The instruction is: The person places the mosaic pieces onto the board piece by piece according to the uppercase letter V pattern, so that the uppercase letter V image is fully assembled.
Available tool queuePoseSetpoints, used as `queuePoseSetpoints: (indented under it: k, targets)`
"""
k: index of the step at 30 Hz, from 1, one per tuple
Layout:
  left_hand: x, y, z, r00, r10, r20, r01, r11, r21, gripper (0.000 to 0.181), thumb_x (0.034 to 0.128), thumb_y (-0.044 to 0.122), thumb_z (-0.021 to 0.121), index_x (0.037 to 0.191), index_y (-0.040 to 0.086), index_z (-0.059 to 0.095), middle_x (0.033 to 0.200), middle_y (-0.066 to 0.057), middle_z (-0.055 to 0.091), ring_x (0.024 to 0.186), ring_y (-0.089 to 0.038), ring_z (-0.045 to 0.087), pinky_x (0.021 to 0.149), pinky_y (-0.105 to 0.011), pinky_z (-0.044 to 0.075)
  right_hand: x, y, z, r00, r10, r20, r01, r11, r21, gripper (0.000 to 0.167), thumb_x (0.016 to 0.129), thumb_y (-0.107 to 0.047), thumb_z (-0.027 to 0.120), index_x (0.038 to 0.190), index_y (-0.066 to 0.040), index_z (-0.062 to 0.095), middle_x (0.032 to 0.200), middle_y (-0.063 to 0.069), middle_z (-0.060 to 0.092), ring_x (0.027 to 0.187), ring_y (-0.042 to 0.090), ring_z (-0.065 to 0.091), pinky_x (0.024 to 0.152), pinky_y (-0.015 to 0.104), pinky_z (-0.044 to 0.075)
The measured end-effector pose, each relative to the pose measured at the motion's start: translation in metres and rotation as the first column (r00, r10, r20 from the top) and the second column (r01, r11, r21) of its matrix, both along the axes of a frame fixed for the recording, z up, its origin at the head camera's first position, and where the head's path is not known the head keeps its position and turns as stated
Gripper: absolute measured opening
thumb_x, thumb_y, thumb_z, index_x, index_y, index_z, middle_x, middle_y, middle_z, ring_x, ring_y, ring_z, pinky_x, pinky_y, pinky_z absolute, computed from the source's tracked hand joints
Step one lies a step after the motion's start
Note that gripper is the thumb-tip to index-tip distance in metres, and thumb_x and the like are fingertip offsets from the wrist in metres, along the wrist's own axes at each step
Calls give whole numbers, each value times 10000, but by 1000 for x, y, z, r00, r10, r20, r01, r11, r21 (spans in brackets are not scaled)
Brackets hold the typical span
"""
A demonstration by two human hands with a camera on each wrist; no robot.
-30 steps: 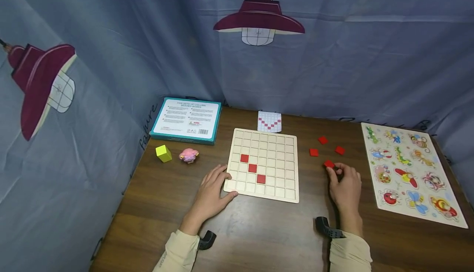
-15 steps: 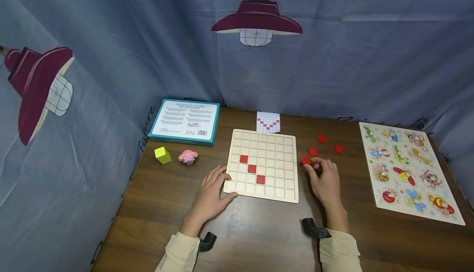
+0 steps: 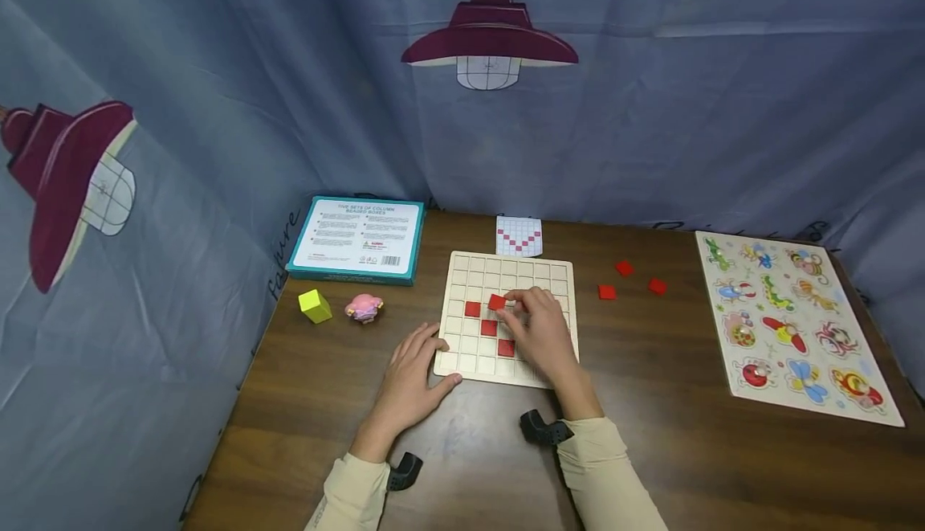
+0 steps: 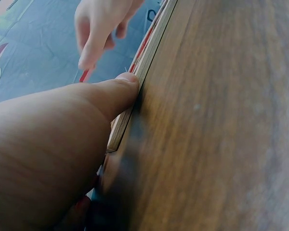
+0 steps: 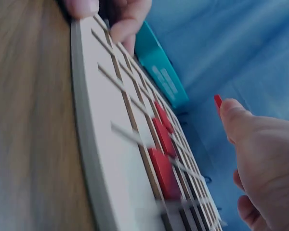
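Note:
In the head view my right hand point(image 3: 545, 334) is over the pale wooden grid board point(image 3: 531, 271), pinching a small red square tile point(image 3: 496, 302) between thumb and fingertips. The right wrist view shows that held tile point(image 5: 217, 102) raised clear of the board. Three red tiles point(image 3: 488, 328) lie in the grid in a diagonal line running down to the right. My left hand point(image 3: 408, 378) rests at the board's near left corner, its thumb point(image 4: 123, 89) against the front edge and its fingers along the left edge.
Three loose red tiles point(image 3: 606, 292) lie right of the board. A pattern card point(image 3: 519, 238) with a red V stands behind it. To the left are a teal-edged box point(image 3: 357, 238), yellow cube point(image 3: 315, 306) and pink toy point(image 3: 364, 308); far right, an insect puzzle point(image 3: 795, 326).
My right hand has carried the red tile leftward from the table on the right to above the grid. My left hand has stayed at the board's corner.

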State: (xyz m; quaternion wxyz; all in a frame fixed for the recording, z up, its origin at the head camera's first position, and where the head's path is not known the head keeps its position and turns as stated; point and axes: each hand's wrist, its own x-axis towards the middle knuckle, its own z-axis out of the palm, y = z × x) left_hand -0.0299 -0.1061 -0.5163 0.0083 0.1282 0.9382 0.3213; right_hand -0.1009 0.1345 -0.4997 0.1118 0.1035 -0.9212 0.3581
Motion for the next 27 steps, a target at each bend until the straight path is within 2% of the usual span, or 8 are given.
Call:
queuePoseSetpoints:
  k: [4,9,15,21,27]
  targets:
    - [-1,-2,-1,1000,-10,-9,10,1000,-11,449,880,411,781,1199,159,590,1566,-109,470,1502,-347,373,1210,-583,308,-10,-22,0,999,31,4,-32,999,42,270,917,-268,771,1102,-85,699,851,42,587,817,213,489,791,383,419]
    - [-2,-3,0,1000,-13,-20,12,1000,-8,443,876,404,784,1189,156,591,1559,-109,477,1497,-351,380,1206,-578,314,-25,-39,-1,998,50,49,-54,995,81,295,934,-316,749,1117,-89,706,848,21,587,830,209,521,820,407,444]
    - [-2,-2,-1,999,-14,-35,13,1000,-11,434,876,398,785,1183,157,597,1560,-102,478,1492,-351,389,1201,-572,324,-38,-57,-7,996,39,86,-53,983,175,325,941,-359,733,1138,-101,719,836,-7,592,825,196,533,782,380,436]
    - [-1,-2,1,999,-15,-30,14,1000,-1,441,875,405,782,1188,155,598,1564,-98,477,1497,-346,383,1209,-569,315,-44,-68,-5,995,-6,98,-17,973,229,315,940,-368,731,1120,-109,735,829,-10,604,794,192,524,740,362,422]
    - [0,-2,1,1000,-14,-23,14,1000,-2,443,877,413,779,1191,158,599,1561,-99,479,1500,-341,379,1214,-566,308,-42,-73,-3,995,-17,101,-10,964,265,287,926,-340,754,1104,-114,752,827,-16,627,800,187,550,741,372,438]
